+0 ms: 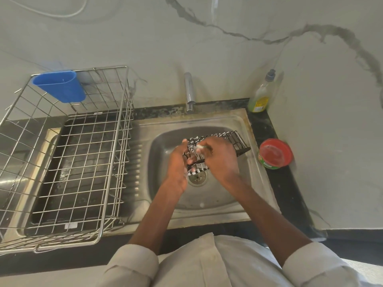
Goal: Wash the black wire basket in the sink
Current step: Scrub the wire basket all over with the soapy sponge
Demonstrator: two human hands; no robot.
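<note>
Both hands are shown over the bowl of the steel sink (238,119). Left hand (177,168): fingers curled around the near left end of the black wire basket (232,139), which is gripped and held tilted above the drain (198,179), its far right end raised toward the sink's right rim. Right hand (219,160): laid over the middle of the basket, with a small foamy scrubbing item (200,148) pinched at the fingertips; its exact kind cannot be told. White suds are seen on the basket wires between the hands.

Other items, by decreasing size: a large steel wire dish rack (62,162) is set on the drainboard to the left of the bowl, with a blue plastic cup holder (60,85) hung on its far rim. A chrome tap (189,92) is mounted on the wall behind the sink. A round red-lidded tub (275,153) is placed on the dark counter just right of the sink, and a bottle of yellow-green dish liquid (262,96) is stood in the far right corner.
</note>
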